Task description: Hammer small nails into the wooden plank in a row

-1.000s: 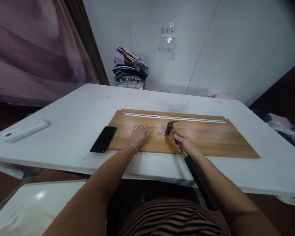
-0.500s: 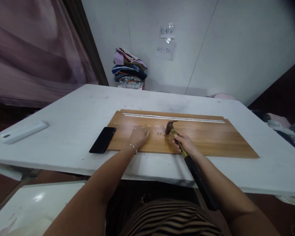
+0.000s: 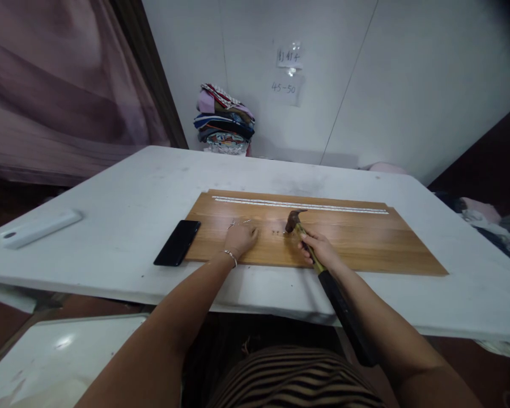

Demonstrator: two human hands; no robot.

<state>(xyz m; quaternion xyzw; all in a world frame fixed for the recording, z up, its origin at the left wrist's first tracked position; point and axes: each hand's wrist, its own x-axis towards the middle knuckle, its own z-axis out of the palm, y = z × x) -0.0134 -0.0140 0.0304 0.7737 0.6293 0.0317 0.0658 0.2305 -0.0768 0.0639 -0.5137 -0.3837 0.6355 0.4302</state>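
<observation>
Wooden board (image 3: 365, 243) under loose nails (image 3: 238, 222), hammer (image 3: 295, 217) in right hand (image 3: 318, 249).

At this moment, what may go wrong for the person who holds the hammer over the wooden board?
1. The right hand has its grip on the hammer very near the head, with the long handle trailing behind. A strike may be poorly controlled and miss the small nails.
2. The left hand rests on the board close to those nails, so a missed blow might hit its fingers.
3. The phone lies beside the board's left edge, where a slip might damage it.
</observation>
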